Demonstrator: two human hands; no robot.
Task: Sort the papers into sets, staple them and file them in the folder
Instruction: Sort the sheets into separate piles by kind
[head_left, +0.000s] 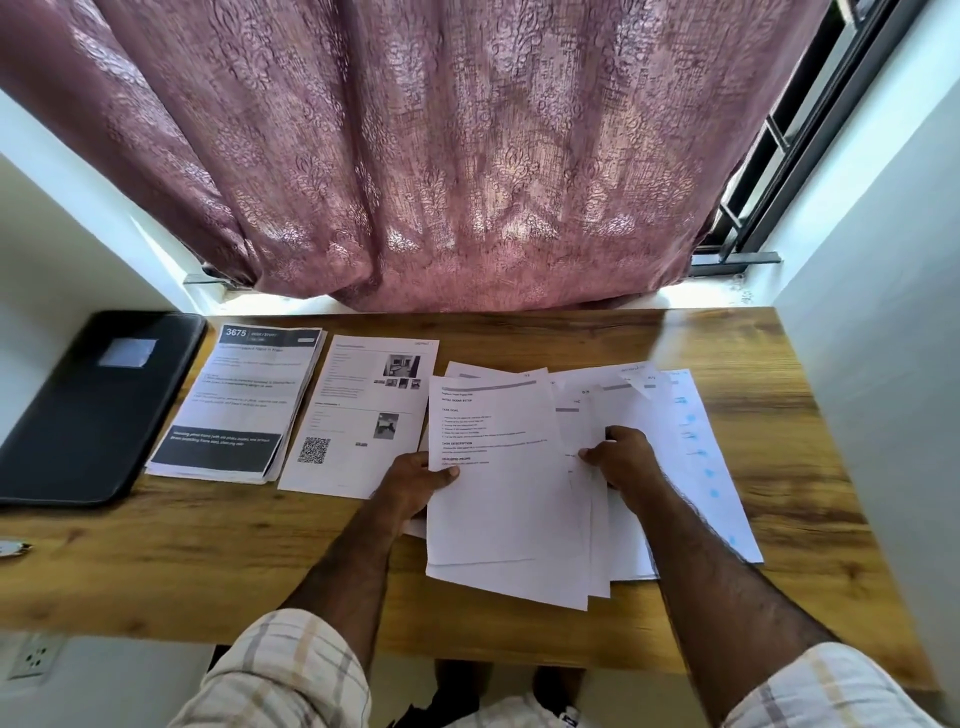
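Papers (506, 483) in a loose, fanned bundle lie toward the right half of the wooden table (208, 561), white sheets printed with small black text and bold headings, a grey bar across the top of the uppermost one. The sheets are skewed against each other, their lower corners overhanging near the table's front edge. Under the bundle, toward the right edge, lies a sheet with faint blue marks (698, 452).

The left hand (415, 480) grips the top sheet at its left margin, thumb on the face and fingers hidden beneath. The right hand (623, 457) pinches sheets further right in the bundle, thumb and fingertips curled onto the paper.

Two sorted lots sit toward the left of the far edge: a thick stack (239, 405) headed "3675" with a dark band along its bottom, and just beside it a single page (358, 415) bearing small photographs and a QR code. A black folder (93, 405) lies closed at the far-left corner, partly off the table's left edge. A mauve patterned curtain (415, 156) hangs behind the far edge.
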